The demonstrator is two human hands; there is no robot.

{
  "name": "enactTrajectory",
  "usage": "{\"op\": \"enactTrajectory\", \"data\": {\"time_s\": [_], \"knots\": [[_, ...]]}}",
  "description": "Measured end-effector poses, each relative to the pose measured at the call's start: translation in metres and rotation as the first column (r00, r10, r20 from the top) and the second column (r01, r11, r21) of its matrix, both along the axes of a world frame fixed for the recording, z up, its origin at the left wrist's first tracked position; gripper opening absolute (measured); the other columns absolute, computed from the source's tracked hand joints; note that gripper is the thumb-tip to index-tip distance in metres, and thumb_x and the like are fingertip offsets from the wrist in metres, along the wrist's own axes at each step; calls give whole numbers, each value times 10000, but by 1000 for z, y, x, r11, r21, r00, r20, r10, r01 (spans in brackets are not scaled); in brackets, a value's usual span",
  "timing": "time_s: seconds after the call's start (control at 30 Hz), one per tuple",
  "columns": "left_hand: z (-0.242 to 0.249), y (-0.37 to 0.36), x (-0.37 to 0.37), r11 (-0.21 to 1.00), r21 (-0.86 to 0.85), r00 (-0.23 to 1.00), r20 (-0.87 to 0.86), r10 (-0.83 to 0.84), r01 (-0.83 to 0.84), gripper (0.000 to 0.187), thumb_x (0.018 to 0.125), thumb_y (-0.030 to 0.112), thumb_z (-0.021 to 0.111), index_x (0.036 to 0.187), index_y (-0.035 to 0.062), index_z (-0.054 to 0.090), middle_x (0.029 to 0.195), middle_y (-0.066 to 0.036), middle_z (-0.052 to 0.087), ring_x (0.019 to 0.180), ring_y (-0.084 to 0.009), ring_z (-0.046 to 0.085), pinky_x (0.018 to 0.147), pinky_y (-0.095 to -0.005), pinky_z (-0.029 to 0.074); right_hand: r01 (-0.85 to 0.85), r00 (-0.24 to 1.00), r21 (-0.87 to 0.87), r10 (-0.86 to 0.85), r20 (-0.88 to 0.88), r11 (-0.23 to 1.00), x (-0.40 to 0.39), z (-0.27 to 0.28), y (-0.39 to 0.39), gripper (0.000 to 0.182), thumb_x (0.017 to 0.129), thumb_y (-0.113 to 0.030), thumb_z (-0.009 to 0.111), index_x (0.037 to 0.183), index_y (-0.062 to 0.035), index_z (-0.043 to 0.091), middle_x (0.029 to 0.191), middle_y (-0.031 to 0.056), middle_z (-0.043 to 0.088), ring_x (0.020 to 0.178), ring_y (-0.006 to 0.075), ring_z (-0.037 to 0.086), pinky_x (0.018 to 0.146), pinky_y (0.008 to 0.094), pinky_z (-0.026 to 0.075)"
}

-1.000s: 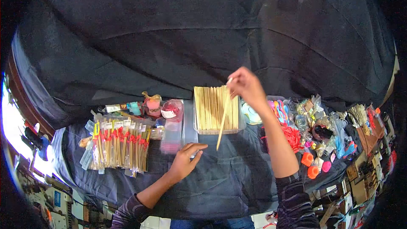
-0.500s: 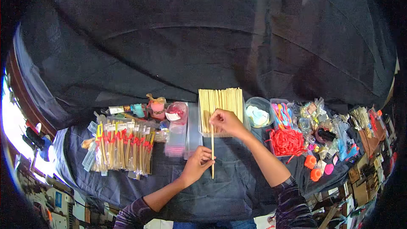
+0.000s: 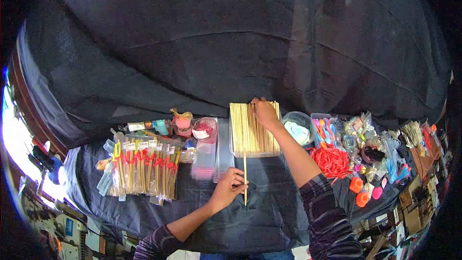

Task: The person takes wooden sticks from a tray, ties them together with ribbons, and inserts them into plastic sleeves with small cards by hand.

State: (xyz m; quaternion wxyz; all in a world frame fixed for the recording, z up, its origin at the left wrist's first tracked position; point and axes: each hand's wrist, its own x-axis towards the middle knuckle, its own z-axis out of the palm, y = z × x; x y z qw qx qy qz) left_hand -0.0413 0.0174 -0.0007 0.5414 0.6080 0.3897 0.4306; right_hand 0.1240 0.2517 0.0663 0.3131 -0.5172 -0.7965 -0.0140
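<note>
A thin, pale wooden stick (image 3: 245, 167) stands nearly vertical in view, its lower part pinched by my left hand (image 3: 230, 188). The far end of that stick overlaps the near edge of a clear plastic container (image 3: 256, 154). Closely packed in this container lie many more wooden sticks (image 3: 246, 127), side by side. My right hand (image 3: 264, 112) reaches over their far ends, fingers curled down onto a stick there. Which single stick the fingertips pinch is partly hidden.
Left are clear plastic sleeves (image 3: 204, 160), a cup of red bits (image 3: 205, 129) and bagged sticks with red ribbons (image 3: 144, 168). Right are a tub of pale tags (image 3: 297, 130), red paper shreds (image 3: 330, 162), colourful spoons (image 3: 325, 132) and orange pieces (image 3: 356, 184).
My right hand has left the upper part of the held stick and moved up and right to the far ends of the packed sticks. My left hand keeps its pinch. The view has shifted slightly.
</note>
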Motion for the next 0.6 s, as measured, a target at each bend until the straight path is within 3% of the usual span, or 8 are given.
{"op": "enactTrajectory", "data": {"time_s": [0.17, 0.23, 0.33, 0.37, 0.4, 0.47, 0.5, 0.6], "knots": [[-6, 1, 1, 998, 46, 999, -24, 33, -32, 372, 778, -36, 604, 1064, 10, 371, 900, -112, 547, 809, -176, 585, 679, -273, 506, -10, 996, 78, 17, -86, 997, -3, 13, -12, 183, 762, -53, 554, 935, -45, 494, 882, 223, 578, 766, 367, 595, 667, 431, 483], [-4, 1, 0, 997, 61, 998, -40, 40, -38, 368, 776, -34, 608, 1059, 10, 376, 900, -112, 545, 810, -178, 586, 675, -273, 509, -92, 959, -125, 54, -280, 988, -2, 30, -23, 221, 750, -20, 570, 935, -44, 451, 761, 191, 581, 730, 349, 601, 624, 428, 461], [-8, 3, 0, 998, 49, 999, -32, 42, -41, 363, 774, -32, 612, 1054, 8, 384, 903, -113, 542, 810, -181, 588, 667, -273, 517, -187, 893, -114, 121, -434, 976, 2, 57, -45, 240, 744, -13, 588, 920, -46, 428, 670, 173, 555, 666, 342, 592, 613, 431, 440], [-10, 3, 0, 999, 22, 999, -7, 38, -38, 361, 773, -33, 612, 1053, 6, 386, 904, -114, 542, 810, -181, 590, 663, -273, 522, -212, 879, -7, 188, -439, 977, 7, 56, -40, 256, 747, 4, 599, 936, -46, 434, 646, 143, 543, 589, 284, 586, 546, 385, 455], [-9, 3, 0, 999, 19, 999, -5, 36, -36, 361, 773, -33, 612, 1053, 6, 386, 904, -114, 542, 810, -181, 590, 663, -273, 522, -211, 880, -11, 185, -438, 978, 9, 68, -48, 256, 747, 4, 599, 936, -46, 434, 646, 143, 543, 589, 284, 586, 546, 385, 455], [-6, 2, 0, 999, 23, 1000, 5, 30, -30, 359, 778, -39, 603, 1060, 6, 385, 901, -114, 533, 797, -178, 590, 654, -274, 531, -247, 790, 32, 221, -572, 968, 17, 93, -68, 255, 765, 14, 592, 958, -45, 437, 634, 104, 532, 535, 196, 569, 463, 313, 458], [-5, 2, 1, 999, 27, 1000, 11, 27, -27, 357, 781, -42, 598, 1063, 5, 385, 900, -114, 528, 790, -177, 590, 650, -274, 535, -275, 771, 55, 254, -584, 960, 22, 97, -71, 256, 782, 20, 591, 974, -31, 429, 638, 40, 511, 548, 97, 532, 452, 242, 480], [-4, 1, 0, 999, 34, 1000, 9, 26, -27, 362, 778, -41, 602, 1065, 11, 387, 900, -109, 523, 785, -176, 589, 643, -274, 535, -437, 667, -68, 272, -694, 897, 34, 90, -84, 249, 789, 19, 586, 971, -28, 422, 663, 51, 534, 565, 105, 553, 451, 243, 484]]}}
